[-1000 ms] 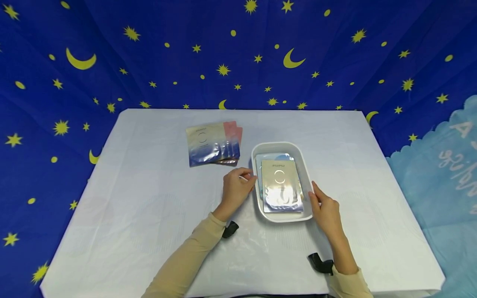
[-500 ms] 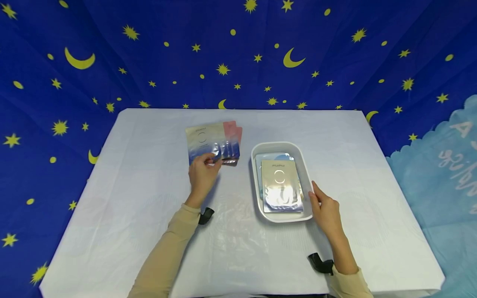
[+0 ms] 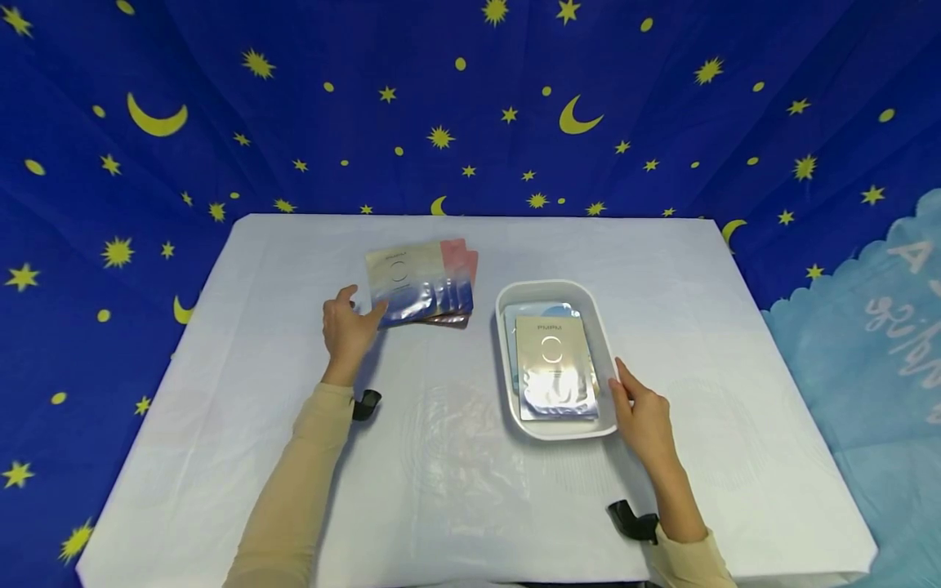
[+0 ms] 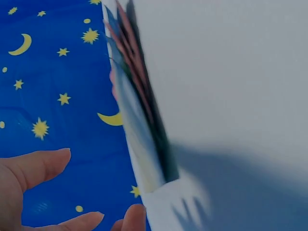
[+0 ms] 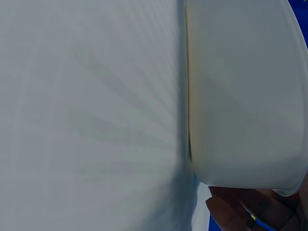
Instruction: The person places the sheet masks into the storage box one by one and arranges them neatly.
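Observation:
A fanned stack of foil sheet mask packets (image 3: 404, 286), cream fading to blue with pink ones beneath, lies at the left of the table's middle. My left hand (image 3: 349, 331) is at its near left corner, thumb and fingers spread apart. The left wrist view shows that stack (image 4: 139, 120) edge-on, with separated fingers (image 4: 48, 166) beside its end. My right hand (image 3: 643, 416) grips the right rim of a white tray (image 3: 562, 435), fingers (image 5: 231, 207) against its outer side. Inside lie a cream sheet mask packet (image 3: 553, 367) and a light blue packet (image 3: 529, 310) partly covered by it.
A white cloth (image 3: 243, 392) covers the table. Behind it hangs a dark blue curtain (image 3: 397, 49) with yellow moons and stars. A light blue cloth with writing (image 3: 882, 392) hangs at the right. Black camera mounts (image 3: 632, 521) are worn at both wrists.
My left hand has moved from the tray's left rim leftward, past the front of the stack, to its left corner, and its fingers have spread. The right hand and tray stay put.

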The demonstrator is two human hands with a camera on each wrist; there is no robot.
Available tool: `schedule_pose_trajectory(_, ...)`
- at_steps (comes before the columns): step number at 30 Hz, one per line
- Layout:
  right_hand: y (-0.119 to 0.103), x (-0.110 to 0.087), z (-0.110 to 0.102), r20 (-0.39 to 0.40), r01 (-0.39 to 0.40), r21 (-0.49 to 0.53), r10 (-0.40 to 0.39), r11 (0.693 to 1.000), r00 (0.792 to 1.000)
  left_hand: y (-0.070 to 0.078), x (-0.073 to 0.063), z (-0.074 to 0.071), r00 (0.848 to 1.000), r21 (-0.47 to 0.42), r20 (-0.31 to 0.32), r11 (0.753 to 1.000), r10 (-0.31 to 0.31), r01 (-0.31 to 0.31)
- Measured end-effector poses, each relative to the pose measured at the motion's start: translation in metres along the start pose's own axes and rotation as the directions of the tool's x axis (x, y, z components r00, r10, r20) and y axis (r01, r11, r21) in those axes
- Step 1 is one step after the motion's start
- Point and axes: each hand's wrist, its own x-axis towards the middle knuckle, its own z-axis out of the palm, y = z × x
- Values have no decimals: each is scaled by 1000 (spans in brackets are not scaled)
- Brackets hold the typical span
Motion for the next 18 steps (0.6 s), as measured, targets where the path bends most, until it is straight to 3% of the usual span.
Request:
schedule_pose_trajectory(9, 0, 0, 0, 4, -8, -5, 8, 1000, 1000, -13, 10, 5, 992, 62, 95, 995, -78, 72)
schedule_pose_trajectory(18, 1, 0, 0, 1, 1, -4, -1, 1000, 1000, -16, 17, 9, 994, 83, 80, 994, -80, 74)
